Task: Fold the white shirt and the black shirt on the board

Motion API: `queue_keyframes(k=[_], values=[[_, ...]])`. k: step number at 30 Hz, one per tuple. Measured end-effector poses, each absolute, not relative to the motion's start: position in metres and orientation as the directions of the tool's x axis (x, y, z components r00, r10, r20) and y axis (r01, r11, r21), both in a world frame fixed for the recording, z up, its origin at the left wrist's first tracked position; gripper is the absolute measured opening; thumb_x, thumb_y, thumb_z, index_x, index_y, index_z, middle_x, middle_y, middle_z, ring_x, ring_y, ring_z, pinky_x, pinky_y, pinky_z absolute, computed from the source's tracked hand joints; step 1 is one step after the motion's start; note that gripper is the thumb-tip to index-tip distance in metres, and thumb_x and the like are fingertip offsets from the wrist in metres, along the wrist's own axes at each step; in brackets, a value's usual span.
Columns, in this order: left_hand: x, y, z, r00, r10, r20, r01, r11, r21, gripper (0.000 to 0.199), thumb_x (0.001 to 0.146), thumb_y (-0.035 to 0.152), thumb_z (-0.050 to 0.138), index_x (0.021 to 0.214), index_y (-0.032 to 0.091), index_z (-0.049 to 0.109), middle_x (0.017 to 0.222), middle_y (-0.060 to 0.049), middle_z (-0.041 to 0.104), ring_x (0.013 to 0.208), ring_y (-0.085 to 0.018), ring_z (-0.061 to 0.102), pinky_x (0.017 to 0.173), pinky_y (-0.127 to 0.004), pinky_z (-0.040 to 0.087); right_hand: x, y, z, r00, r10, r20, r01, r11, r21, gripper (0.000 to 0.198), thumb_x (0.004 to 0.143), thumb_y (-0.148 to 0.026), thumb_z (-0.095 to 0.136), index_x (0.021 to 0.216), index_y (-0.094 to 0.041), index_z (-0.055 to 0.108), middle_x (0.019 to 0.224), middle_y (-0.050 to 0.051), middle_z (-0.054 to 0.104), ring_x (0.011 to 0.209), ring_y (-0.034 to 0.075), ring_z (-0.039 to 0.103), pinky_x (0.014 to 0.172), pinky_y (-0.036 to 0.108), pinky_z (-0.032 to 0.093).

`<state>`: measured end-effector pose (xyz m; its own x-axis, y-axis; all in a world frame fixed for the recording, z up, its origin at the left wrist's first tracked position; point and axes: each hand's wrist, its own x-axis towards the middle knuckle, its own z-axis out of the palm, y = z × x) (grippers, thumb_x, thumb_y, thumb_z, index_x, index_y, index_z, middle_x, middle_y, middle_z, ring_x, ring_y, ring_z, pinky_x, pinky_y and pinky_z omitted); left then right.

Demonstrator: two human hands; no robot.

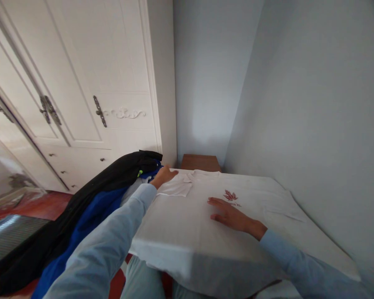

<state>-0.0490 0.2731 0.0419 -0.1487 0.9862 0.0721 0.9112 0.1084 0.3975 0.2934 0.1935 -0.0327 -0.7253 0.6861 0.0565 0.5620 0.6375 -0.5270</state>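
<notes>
A white T-shirt [202, 224] with a red maple leaf print [230, 195] lies spread on a white-covered table, its lower part hanging over the near edge. My right hand [229, 214] rests on the shirt's front just beside the print, open, fingers stretched out and thumb apart. At the far left my left hand [164, 176] is by the shirt's sleeve [177, 186], next to the clothes pile. Its thumb points right, away from the fingers, and nothing shows in its grasp. Some of its fingers are hard to make out.
Black clothing [112, 174] and blue clothing [96, 211] are heaped along the table's left side. A white wardrobe [124, 62] stands behind them. A brown wooden piece [201, 162] sits beyond the table's far edge. The grey wall [314, 104] borders the right side.
</notes>
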Motion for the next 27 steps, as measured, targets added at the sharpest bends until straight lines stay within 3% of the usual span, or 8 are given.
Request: queue_keyframes(k=[2, 5, 11, 16, 19, 22, 25, 27], values=[[-0.059, 0.263, 0.033, -0.089, 0.993, 0.078, 0.933, 0.056, 0.356, 0.037, 0.09, 0.025, 0.06, 0.123, 0.009, 0.066, 0.12, -0.018, 0.072, 0.113, -0.026, 0.069, 0.097, -0.032, 0.052, 0.301, 0.196, -0.032, -0.706, 0.707, 0.04, 0.582, 0.611, -0.537, 0.078, 0.097, -0.072, 0.044, 0.152, -0.017, 0.049, 0.159, 0.017, 0.042, 0.148, 0.033, 0.039, 0.124, 0.055, 0.029], [-0.072, 0.241, 0.02, 0.026, 0.998, 0.05, 0.953, -0.039, 0.3, 0.035, 0.087, 0.019, 0.059, 0.12, 0.015, 0.071, 0.123, -0.012, 0.073, 0.117, -0.024, 0.067, 0.104, -0.03, 0.049, 0.301, 0.202, -0.034, -0.683, 0.729, 0.048, 0.591, 0.591, -0.549, 0.078, 0.097, -0.072, 0.044, 0.151, -0.016, 0.049, 0.158, 0.019, 0.043, 0.147, 0.033, 0.04, 0.124, 0.056, 0.028], [-0.074, 0.199, -0.005, 0.12, 0.993, 0.017, 0.973, -0.121, 0.196, 0.038, 0.092, 0.038, 0.062, 0.125, 0.022, 0.068, 0.139, -0.009, 0.064, 0.13, -0.026, 0.059, 0.11, -0.038, 0.046, 0.249, 0.215, -0.034, -0.725, 0.675, 0.138, 0.508, 0.659, -0.555, 0.066, 0.098, -0.059, 0.051, 0.151, -0.019, 0.048, 0.157, 0.016, 0.045, 0.146, 0.032, 0.041, 0.123, 0.056, 0.029], [-0.071, 0.181, -0.012, 0.028, 0.995, 0.1, 0.991, -0.041, 0.127, 0.045, 0.105, 0.044, 0.036, 0.12, 0.015, 0.067, 0.128, -0.016, 0.068, 0.12, -0.03, 0.064, 0.099, -0.044, 0.05, 0.18, 0.229, -0.02, -0.783, 0.581, 0.222, 0.432, 0.765, -0.478, 0.055, 0.096, -0.039, 0.06, 0.147, -0.02, 0.051, 0.156, 0.015, 0.047, 0.145, 0.031, 0.042, 0.122, 0.053, 0.031], [-0.071, 0.175, -0.018, -0.036, 0.985, 0.166, 0.993, 0.016, 0.119, 0.044, 0.105, 0.04, 0.033, 0.119, 0.015, 0.067, 0.125, -0.016, 0.068, 0.117, -0.028, 0.065, 0.101, -0.041, 0.048, 0.145, 0.244, -0.011, -0.733, 0.653, 0.189, 0.557, 0.737, -0.383, 0.049, 0.095, -0.031, 0.061, 0.142, -0.017, 0.054, 0.151, 0.015, 0.051, 0.143, 0.027, 0.044, 0.121, 0.045, 0.033], [-0.071, 0.172, -0.025, -0.089, 0.972, 0.219, 0.99, 0.061, 0.13, 0.036, 0.102, 0.032, 0.04, 0.121, 0.015, 0.065, 0.13, -0.014, 0.066, 0.121, -0.027, 0.062, 0.107, -0.039, 0.044, 0.124, 0.261, -0.008, -0.607, 0.781, 0.148, 0.717, 0.618, -0.322, 0.042, 0.094, -0.026, 0.061, 0.134, -0.011, 0.058, 0.142, 0.022, 0.055, 0.135, 0.032, 0.05, 0.114, 0.047, 0.039], [-0.072, 0.171, -0.029, -0.121, 0.963, 0.241, 0.985, 0.086, 0.151, 0.034, 0.1, 0.03, 0.042, 0.117, 0.014, 0.067, 0.128, -0.014, 0.067, 0.12, -0.026, 0.062, 0.107, -0.037, 0.043, 0.118, 0.281, -0.01, -0.486, 0.864, 0.132, 0.801, 0.5, -0.329, 0.03, 0.092, -0.023, 0.061, 0.118, -0.009, 0.065, 0.131, 0.026, 0.06, 0.123, 0.039, 0.057, 0.101, 0.052, 0.047], [-0.073, 0.172, -0.031, -0.138, 0.958, 0.251, 0.981, 0.098, 0.166, 0.032, 0.099, 0.029, 0.043, 0.115, 0.014, 0.067, 0.126, -0.014, 0.067, 0.12, -0.025, 0.062, 0.107, -0.036, 0.043, 0.121, 0.294, -0.012, -0.42, 0.899, 0.124, 0.826, 0.436, -0.359, 0.019, 0.093, -0.02, 0.056, 0.106, -0.013, 0.068, 0.121, 0.022, 0.066, 0.115, 0.034, 0.062, 0.096, 0.046, 0.05]])
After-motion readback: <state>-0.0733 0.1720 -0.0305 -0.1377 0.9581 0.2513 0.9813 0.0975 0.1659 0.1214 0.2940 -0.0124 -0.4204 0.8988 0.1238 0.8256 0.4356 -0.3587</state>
